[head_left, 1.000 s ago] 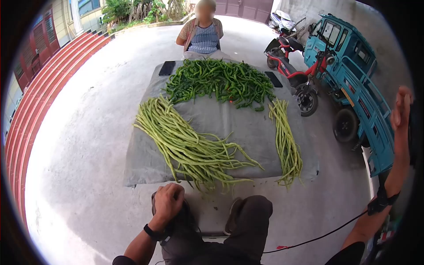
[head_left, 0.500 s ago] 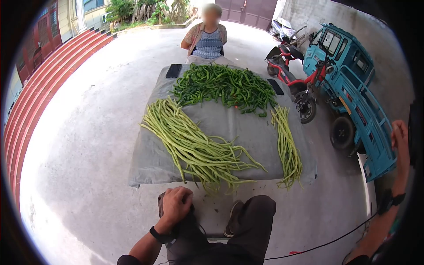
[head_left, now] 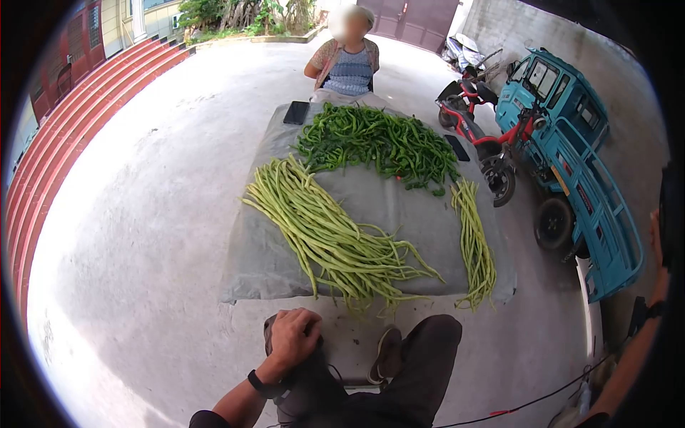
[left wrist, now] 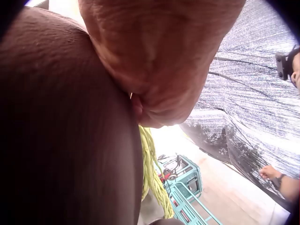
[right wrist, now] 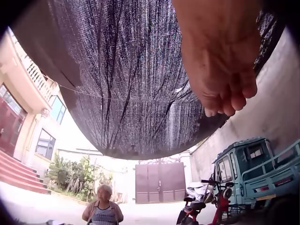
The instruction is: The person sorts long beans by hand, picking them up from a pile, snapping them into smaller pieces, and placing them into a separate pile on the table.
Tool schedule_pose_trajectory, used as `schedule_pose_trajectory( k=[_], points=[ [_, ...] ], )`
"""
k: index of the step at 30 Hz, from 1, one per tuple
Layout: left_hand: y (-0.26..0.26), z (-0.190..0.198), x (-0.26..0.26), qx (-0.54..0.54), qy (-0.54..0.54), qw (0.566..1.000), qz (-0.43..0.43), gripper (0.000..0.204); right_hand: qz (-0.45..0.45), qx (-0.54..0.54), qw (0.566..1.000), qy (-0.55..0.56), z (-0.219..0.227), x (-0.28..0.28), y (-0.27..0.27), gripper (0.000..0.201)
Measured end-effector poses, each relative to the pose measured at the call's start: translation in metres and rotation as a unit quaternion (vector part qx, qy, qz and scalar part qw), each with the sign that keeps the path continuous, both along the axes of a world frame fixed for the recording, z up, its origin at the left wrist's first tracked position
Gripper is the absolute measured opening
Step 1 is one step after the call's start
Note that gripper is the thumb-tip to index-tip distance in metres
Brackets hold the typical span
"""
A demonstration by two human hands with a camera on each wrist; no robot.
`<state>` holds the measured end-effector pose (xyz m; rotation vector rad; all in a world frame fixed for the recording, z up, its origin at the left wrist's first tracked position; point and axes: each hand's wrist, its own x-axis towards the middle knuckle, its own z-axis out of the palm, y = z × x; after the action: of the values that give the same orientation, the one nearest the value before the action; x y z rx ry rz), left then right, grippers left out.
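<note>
My left hand (head_left: 295,338) rests on my left knee with its fingers loosely bent and nothing in them. The left wrist view has this hand (left wrist: 159,61) lying against the dark trouser leg. Raised off to my right, the right hand (right wrist: 225,75) has loosely curled fingers and holds nothing; the head view catches only part of it at its dark edge. Nearest the left hand, a large bundle of yardlong beans (head_left: 328,235) lies on the grey-covered table (head_left: 267,274). A smaller bundle of yardlong beans (head_left: 473,246) lies at the right side. Green chili peppers (head_left: 374,143) are heaped along the far side.
Two phones lie at the far corners, a left phone (head_left: 296,113) and a right phone (head_left: 457,148). Across the table sits a person (head_left: 346,68). To the right stand a red electric bike (head_left: 485,135) and a blue cargo tricycle (head_left: 571,157). Red steps (head_left: 78,114) run along the left.
My right hand has come down and moved outward to the right edge of the head view. The left hand stays on the knee. The head view has shifted slightly.
</note>
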<state>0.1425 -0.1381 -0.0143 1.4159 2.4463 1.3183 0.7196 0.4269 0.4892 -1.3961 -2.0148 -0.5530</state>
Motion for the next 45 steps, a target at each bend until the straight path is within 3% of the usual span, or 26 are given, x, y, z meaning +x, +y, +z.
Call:
schedule_pose_trajectory(
  k=[5,11,17,20,23,26,27,29,32,36,38,40,45],
  points=[
    [-0.01,-0.004,-0.004,0.013,0.002,1.0,0.008,0.01,0.156,0.027,0.987,-0.014,0.005,0.027,-0.014,0.023],
    [-0.016,-0.003,-0.006,0.007,0.008,1.0,0.024,0.009,0.028,0.018,0.997,0.075,0.018,0.039,-0.106,0.026],
    [-0.015,-0.004,-0.005,-0.015,-0.005,0.999,0.037,0.011,-0.108,0.069,0.982,0.142,0.035,0.063,-0.141,0.032],
    [-0.015,-0.006,-0.005,-0.01,0.008,0.999,0.036,0.01,-0.054,0.146,0.988,0.004,0.029,0.088,-0.133,0.036],
    [-0.015,-0.008,-0.004,-0.019,0.007,0.999,0.044,0.009,-0.107,0.118,0.984,0.077,0.019,0.063,-0.144,0.04],
    [-0.013,-0.007,-0.002,-0.025,0.01,0.998,0.059,0.008,-0.008,0.054,0.994,0.093,0.009,0.005,-0.157,0.037],
    [-0.014,-0.007,-0.001,-0.022,0.009,0.998,0.059,0.007,0.077,0.031,0.986,0.143,-0.001,-0.023,-0.162,0.036],
    [-0.012,-0.006,0.0,-0.017,0.009,0.998,0.057,0.006,0.234,-0.022,0.94,0.248,-0.028,-0.072,-0.181,0.035],
    [-0.009,-0.011,0.001,-0.018,0.022,0.997,0.066,0.005,0.428,-0.136,0.872,0.195,-0.05,-0.106,-0.209,0.037],
    [-0.001,-0.007,0.005,-0.032,-0.01,0.997,0.067,0.004,0.461,-0.395,0.688,0.397,-0.136,-0.106,-0.237,0.038],
    [0.005,-0.007,0.006,-0.03,-0.046,0.996,0.065,0.005,0.504,-0.456,0.626,0.382,-0.172,-0.147,-0.27,0.043],
    [0.013,-0.011,0.007,-0.001,-0.097,0.994,0.054,0.006,0.526,-0.487,0.602,0.354,-0.211,-0.19,-0.288,0.042],
    [0.027,0.004,-0.004,0.079,-0.285,0.955,0.021,0.01,0.435,-0.601,0.538,0.4,-0.293,-0.213,-0.29,0.008]
  ],
)
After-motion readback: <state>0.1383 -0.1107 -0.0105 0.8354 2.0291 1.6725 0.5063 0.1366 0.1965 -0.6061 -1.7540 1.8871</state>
